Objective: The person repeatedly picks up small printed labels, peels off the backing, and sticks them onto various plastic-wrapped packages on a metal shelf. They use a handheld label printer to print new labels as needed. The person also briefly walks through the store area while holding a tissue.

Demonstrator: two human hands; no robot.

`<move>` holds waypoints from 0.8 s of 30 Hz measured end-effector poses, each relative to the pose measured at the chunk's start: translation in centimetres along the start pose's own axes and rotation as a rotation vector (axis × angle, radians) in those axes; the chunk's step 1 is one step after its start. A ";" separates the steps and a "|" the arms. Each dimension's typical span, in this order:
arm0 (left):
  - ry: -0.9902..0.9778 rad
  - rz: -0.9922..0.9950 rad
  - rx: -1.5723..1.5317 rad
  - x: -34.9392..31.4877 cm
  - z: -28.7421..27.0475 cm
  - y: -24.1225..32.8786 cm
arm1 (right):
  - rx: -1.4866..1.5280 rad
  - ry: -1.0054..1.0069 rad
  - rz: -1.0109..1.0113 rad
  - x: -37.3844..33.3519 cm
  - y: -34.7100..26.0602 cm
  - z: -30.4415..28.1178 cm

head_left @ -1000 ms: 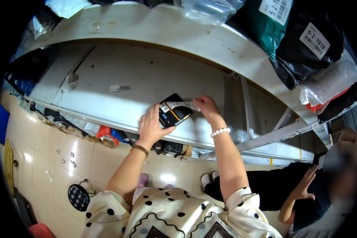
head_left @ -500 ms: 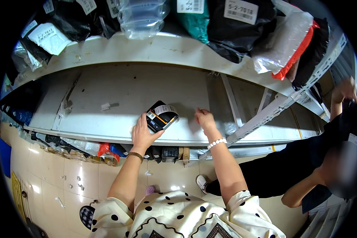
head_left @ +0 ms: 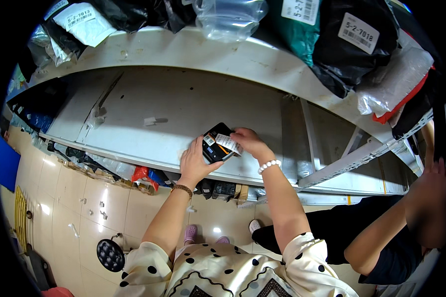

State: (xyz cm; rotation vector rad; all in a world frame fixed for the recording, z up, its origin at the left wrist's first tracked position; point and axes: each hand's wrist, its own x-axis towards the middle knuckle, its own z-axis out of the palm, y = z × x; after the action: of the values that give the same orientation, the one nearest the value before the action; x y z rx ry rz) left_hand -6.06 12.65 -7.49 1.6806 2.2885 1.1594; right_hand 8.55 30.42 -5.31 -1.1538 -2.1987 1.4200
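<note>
My left hand (head_left: 195,164) grips a black portable label printer (head_left: 215,153) with an orange stripe, just above the front part of the grey metal shelf (head_left: 148,101). A white printed label strip (head_left: 227,143) curls out over the printer's top. With closed fingers, my right hand (head_left: 251,143) pinches the strip's free end at the printer's far right side. The fingertips of my right hand partly cover the strip.
A higher shelf ledge (head_left: 183,43) holds bagged parcels, among them a black parcel (head_left: 349,54). Scraps of paper (head_left: 153,121) lie on the shelf. At right are a slotted post (head_left: 349,162) and another person's arm (head_left: 376,232). A black stool (head_left: 110,255) stands at lower left.
My right hand has moved in from beside the printer and closed on the label strip. The view has shifted, so the shelf and parcels sit further right and higher.
</note>
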 end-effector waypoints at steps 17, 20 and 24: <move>-0.067 -0.058 0.027 0.4 -0.8 0.4 | 0.226 -0.058 0.033 -3.4 -1.4 -0.7; -0.035 -0.041 0.026 0.2 -0.6 0.0 | 0.261 -0.026 0.007 -2.8 -0.4 -0.1; -0.069 -0.059 0.033 0.3 -0.7 0.7 | 0.294 0.179 0.014 -3.0 2.3 -2.4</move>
State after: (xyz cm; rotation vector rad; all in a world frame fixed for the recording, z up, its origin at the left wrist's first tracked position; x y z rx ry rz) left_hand -5.97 12.63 -6.44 1.6256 2.3108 1.0415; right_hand 13.02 30.15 -5.58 -1.1430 -1.7944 1.5188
